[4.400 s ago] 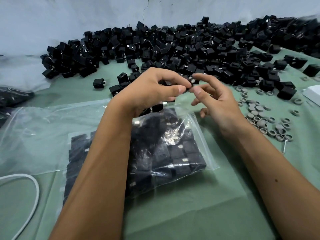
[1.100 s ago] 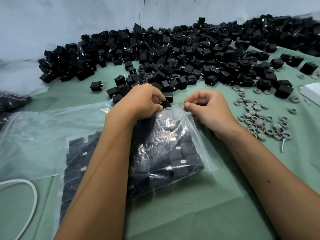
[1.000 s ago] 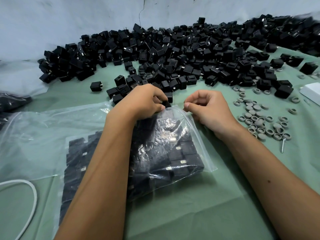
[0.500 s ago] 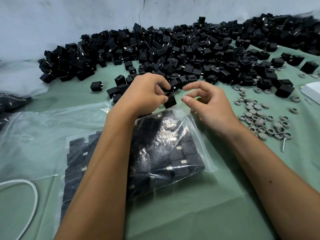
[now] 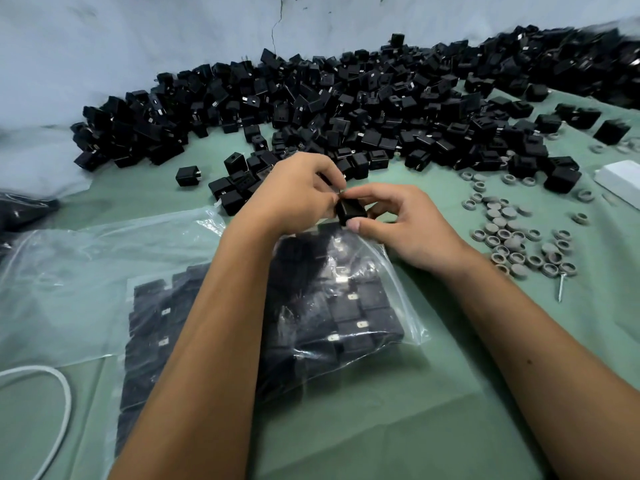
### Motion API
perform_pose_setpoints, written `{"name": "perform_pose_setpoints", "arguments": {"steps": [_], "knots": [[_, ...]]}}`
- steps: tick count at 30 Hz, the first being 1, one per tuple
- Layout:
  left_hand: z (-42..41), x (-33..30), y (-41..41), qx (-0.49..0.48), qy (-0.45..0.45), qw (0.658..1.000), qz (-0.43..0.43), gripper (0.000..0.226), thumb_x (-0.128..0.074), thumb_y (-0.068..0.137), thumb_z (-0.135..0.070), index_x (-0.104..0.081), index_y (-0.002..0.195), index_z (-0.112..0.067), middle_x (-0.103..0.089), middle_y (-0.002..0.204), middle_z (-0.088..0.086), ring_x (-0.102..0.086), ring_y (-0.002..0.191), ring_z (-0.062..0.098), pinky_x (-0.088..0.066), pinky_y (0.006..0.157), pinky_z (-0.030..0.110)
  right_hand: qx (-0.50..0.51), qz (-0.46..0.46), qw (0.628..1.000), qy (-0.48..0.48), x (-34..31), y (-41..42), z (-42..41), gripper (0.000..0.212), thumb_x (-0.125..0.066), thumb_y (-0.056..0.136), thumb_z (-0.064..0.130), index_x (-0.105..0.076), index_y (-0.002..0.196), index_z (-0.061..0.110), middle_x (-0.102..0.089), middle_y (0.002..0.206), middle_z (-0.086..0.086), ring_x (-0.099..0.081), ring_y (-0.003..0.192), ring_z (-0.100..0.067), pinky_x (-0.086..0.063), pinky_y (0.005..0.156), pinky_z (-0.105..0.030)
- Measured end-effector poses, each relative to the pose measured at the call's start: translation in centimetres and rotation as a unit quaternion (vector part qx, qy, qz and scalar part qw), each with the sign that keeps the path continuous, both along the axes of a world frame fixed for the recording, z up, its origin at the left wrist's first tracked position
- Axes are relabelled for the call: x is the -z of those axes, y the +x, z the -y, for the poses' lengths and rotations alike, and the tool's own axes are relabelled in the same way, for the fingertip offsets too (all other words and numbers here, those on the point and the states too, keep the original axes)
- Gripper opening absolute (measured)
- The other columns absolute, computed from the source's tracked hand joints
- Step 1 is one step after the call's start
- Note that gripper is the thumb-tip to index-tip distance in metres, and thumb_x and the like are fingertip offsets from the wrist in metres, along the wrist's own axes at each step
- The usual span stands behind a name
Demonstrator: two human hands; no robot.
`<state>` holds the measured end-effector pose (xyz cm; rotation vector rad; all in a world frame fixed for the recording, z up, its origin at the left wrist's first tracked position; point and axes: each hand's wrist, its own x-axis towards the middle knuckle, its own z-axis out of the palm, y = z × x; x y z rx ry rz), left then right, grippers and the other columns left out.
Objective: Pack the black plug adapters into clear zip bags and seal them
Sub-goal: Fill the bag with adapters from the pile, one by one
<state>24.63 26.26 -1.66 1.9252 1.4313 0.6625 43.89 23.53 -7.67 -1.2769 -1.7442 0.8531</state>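
Under both forearms, nearest the viewer, a clear zip bag lies flat on the green bench, packed with black plug adapters in rows. Its mouth lies directly below the two hands. A second filled bag lies just beside it, on the outer side of the left forearm, partly under a loose sheet of clear plastic. A white cable loops further out on that side, at the frame edge.

Above the bag mouth the left hand and right hand meet. Both grasp a single black adapter: the left fingers are curled over its top, and the right thumb and fingertips pinch its lower edge. The adapter is raised clear of the bench, just above the bag opening.

Outward of the right hand, a scatter of grey rings lies on the bench, with one screw at its near edge. A white box sits beyond these.

Beyond both hands, a large heap of loose adapters extends across the bench to the pale wall.
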Motion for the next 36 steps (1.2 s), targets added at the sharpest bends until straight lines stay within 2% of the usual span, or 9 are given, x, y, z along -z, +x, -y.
{"name": "perform_pose_setpoints", "arguments": {"steps": [4, 7, 10, 15, 18, 20, 25, 29, 36], "knots": [[0.1, -0.4, 0.5, 0.044, 0.034, 0.998, 0.011, 0.023, -0.064, 0.095, 0.000, -0.071, 0.100, -0.021, -0.074, 0.099, -0.001, -0.070, 0.096, 0.016, -0.058, 0.093, 0.044, 0.088, -0.178, 0.979, -0.052, -0.6, 0.1, 0.4, 0.011, -0.069, 0.099, 0.026, -0.077, 0.104, 0.022, -0.076, 0.099, -0.005, -0.070, 0.080, -0.018, -0.062, 0.066, -0.034], [0.5, -0.6, 0.7, 0.134, -0.005, 0.989, -0.057, 0.027, -0.063, 0.099, -0.009, -0.076, 0.103, -0.032, -0.068, 0.104, -0.008, -0.065, 0.100, 0.013, -0.053, 0.095, 0.040, 0.115, -0.307, 0.936, -0.127, -1.5, 1.6, -0.1, 0.025, -0.054, 0.107, 0.026, -0.070, 0.108, 0.007, -0.074, 0.101, -0.016, -0.066, 0.083, -0.021, -0.057, 0.064, -0.026], [1.0, -0.7, 1.2, 0.201, -0.069, 0.969, -0.123, 0.028, -0.057, 0.104, -0.021, -0.078, 0.102, -0.039, -0.070, 0.113, 0.005, -0.065, 0.108, 0.027, -0.050, 0.102, 0.047, 0.067, -0.378, 0.904, -0.188, -2.0, 2.7, -0.1, 0.036, -0.046, 0.110, 0.030, -0.065, 0.120, 0.002, -0.072, 0.100, -0.021, -0.065, 0.075, -0.017, -0.052, 0.060, -0.020], [1.0, -0.9, 0.5, 0.223, -0.081, 0.965, -0.108, 0.014, -0.069, 0.095, -0.024, -0.078, 0.091, -0.035, -0.070, 0.116, 0.006, -0.063, 0.117, 0.028, -0.048, 0.104, 0.051, -0.022, -0.320, 0.923, -0.213, -1.9, 3.5, 0.3, 0.030, -0.060, 0.099, 0.017, -0.067, 0.117, -0.006, -0.066, 0.096, -0.017, -0.063, 0.068, -0.014, -0.052, 0.054, -0.015], [1.0, -1.1, -0.5, 0.237, -0.077, 0.965, -0.079, 0.009, -0.080, 0.085, -0.024, -0.078, 0.089, -0.032, -0.067, 0.121, -0.011, -0.053, 0.123, -0.001, -0.036, 0.101, 0.017, -0.099, -0.240, 0.937, -0.234, -2.1, 3.7, 0.7, 0.031, -0.070, 0.086, 0.022, -0.067, 0.108, 0.000, -0.069, 0.078, -0.012, -0.055, 0.052, -0.010, -0.039, 0.039, -0.013], [1.0, -1.3, -0.6, 0.247, -0.050, 0.965, -0.072, 0.010, -0.084, 0.080, -0.022, -0.080, 0.088, -0.027, -0.067, 0.124, -0.008, -0.051, 0.121, -0.007, -0.028, 0.098, 0.007, -0.139, -0.196, 0.939, -0.247, -2.1, 3.5, 0.9, 0.027, -0.073, 0.083, 0.021, -0.067, 0.102, 0.003, -0.067, 0.072, -0.008, -0.052, 0.050, -0.008, -0.036, 0.038, -0.012], [1.0, -1.5, -0.6, 0.235, -0.012, 0.971, -0.037, 0.011, -0.087, 0.078, -0.021, -0.081, 0.086, -0.027, -0.058, 0.137, -0.007, -0.047, 0.132, -0.001, -0.030, 0.121, 0.045, -0.225, -0.156, 0.924, -0.268, -2.1, 3.3, 1.4, 0.027, -0.076, 0.079, 0.008, -0.073, 0.104, -0.001, -0.070, 0.090, -0.015, -0.063, 0.062, -0.012, -0.053, 0.052, -0.016], [1.1, -1.7, -0.1, 0.238, 0.003, 0.971, -0.019, 0.012, -0.088, 0.077, -0.020, -0.081, 0.084, -0.027, -0.059, 0.134, -0.007, -0.049, 0.130, -0.003, -0.034, 0.119, 0.046, -0.268, -0.130, 0.924, -0.241, -2.2, 3.1, 1.6, 0.030, -0.076, 0.082, 0.003, -0.072, 0.111, -0.007, -0.075, 0.096, -0.018, -0.068, 0.066, -0.014, -0.056, 0.059, -0.019], [1.1, -1.7, 0.0, 0.249, 0.009, 0.968, -0.020, 0.015, -0.087, 0.078, -0.017, -0.081, 0.083, -0.029, -0.063, 0.129, -0.007, -0.052, 0.125, -0.007, -0.037, 0.117, 0.044, -0.265, -0.095, 0.942, -0.183, -2.2, 2.7, 1.6, 0.018, -0.077, 0.085, 0.005, -0.077, 0.101, -0.004, -0.073, 0.081, -0.024, -0.065, 0.057, -0.014, -0.049, 0.045, -0.018]]}}
